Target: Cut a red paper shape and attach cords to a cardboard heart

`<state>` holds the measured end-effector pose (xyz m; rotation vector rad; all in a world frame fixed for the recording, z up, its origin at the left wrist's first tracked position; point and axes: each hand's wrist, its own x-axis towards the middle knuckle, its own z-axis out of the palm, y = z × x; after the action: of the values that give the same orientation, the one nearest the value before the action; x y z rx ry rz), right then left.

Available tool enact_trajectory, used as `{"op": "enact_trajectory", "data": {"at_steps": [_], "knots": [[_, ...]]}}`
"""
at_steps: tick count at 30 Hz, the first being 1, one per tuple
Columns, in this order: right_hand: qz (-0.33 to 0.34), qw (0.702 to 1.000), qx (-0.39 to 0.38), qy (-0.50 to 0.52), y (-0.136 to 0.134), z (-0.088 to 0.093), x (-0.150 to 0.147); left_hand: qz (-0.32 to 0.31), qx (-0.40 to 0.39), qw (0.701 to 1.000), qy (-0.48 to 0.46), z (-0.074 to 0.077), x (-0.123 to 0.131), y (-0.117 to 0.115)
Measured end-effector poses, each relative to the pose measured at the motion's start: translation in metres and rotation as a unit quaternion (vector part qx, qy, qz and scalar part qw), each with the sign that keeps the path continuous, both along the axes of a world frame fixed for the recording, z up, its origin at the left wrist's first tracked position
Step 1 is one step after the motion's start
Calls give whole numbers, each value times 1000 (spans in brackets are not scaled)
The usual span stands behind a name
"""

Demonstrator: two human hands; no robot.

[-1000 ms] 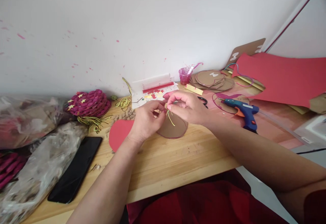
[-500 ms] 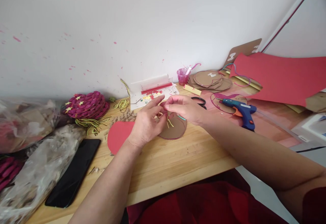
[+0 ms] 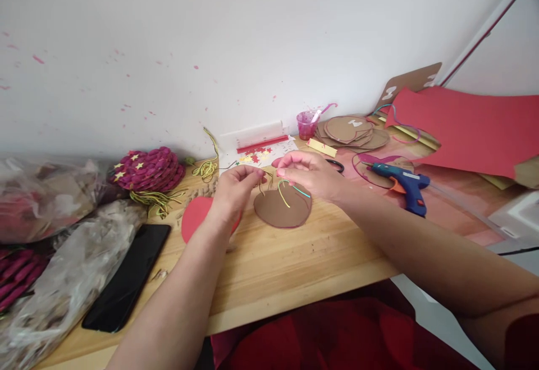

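My left hand (image 3: 232, 190) and my right hand (image 3: 309, 174) hover close together over a brown cardboard disc (image 3: 281, 209) lying on the wooden table (image 3: 295, 257). Both hands pinch thin yellow-green strings (image 3: 283, 192) whose loose ends dangle above the disc. A small gap separates the two hands. A red paper circle (image 3: 194, 217) lies partly under my left wrist.
A black phone (image 3: 126, 274) and plastic bags (image 3: 63, 286) lie at left. A magenta woven piece with stars (image 3: 147, 169) sits by the wall. A blue glue gun (image 3: 404, 183), scissors (image 3: 336, 165), stacked cardboard discs (image 3: 349, 131), a pink cup (image 3: 306, 124) and red sheets (image 3: 471, 128) are at right.
My hands have drawn apart, the left moving left off the disc. The strings now stretch between and hang from both pinches, and more of the disc shows.
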<state>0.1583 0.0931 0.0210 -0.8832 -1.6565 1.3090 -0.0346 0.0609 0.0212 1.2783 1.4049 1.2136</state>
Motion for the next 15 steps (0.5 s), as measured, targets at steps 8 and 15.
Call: {"op": "enact_trajectory", "data": {"at_steps": [8,15], "knots": [[-16,990,95,-99,-5,3,1,-27,-76,981,-178,5,4,-3],[34,999,27,-14,-9,2,-3,-94,-95,976,-170,6,10,-7]]}}
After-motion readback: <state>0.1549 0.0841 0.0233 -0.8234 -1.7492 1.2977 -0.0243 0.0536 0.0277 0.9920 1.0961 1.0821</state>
